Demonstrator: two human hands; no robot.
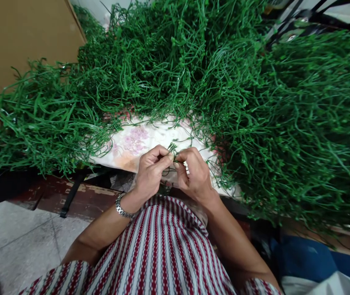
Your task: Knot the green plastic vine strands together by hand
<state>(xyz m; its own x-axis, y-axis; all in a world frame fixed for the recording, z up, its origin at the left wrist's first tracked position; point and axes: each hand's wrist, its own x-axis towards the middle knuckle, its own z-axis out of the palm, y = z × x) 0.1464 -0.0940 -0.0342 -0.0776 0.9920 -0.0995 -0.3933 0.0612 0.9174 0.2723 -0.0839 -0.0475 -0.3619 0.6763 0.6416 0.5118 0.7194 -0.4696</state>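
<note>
My left hand, with a metal watch on its wrist, pinches a small bunch of thin green plastic-looking stems between thumb and forefinger. Right beside it, my right hand is closed in a pinch on the same stems, the fingertips of both hands almost touching. Short tips of the bunch poke up above the fingers, while dark thin ends loop below. Under the hands lies a white cloth with a pink and orange flower print. My fingers hide the middle of the bunch.
Large heaps of loose green stems surround the cloth at the back, left and right. A cardboard box stands at the back left. The reddish-brown wooden edge runs along the front, above a tiled floor. Blue material lies at lower right.
</note>
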